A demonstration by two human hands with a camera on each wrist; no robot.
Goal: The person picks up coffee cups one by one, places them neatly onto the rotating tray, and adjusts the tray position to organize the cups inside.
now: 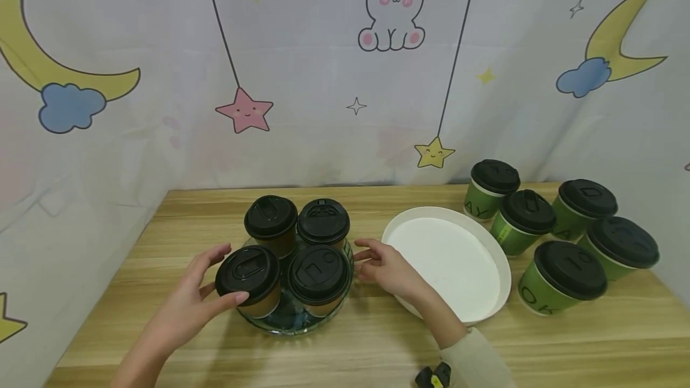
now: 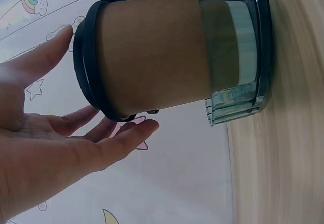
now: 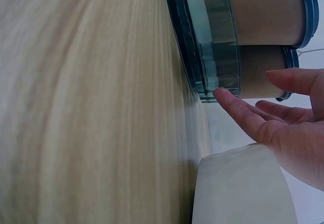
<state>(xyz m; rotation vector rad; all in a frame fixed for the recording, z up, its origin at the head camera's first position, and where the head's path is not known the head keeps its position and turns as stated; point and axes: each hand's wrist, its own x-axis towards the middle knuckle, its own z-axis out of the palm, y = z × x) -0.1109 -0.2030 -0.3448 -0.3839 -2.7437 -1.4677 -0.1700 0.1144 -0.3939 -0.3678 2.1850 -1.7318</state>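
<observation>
Near the table's front edge, the left hand (image 1: 185, 304) and right hand (image 1: 389, 268), fingers spread, flank a glass tray (image 1: 280, 323) of four brown cups (image 1: 253, 283), holding nothing.

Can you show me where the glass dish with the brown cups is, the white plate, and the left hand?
glass dish (image 1: 280, 323), head view, front rim.
white plate (image 1: 447, 256), head view, bare middle.
left hand (image 1: 188, 301), head view, back of the hand.

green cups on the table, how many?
5, all right of the white plate: back left, back middle, back right, far right, front. None looks hidden.
</observation>
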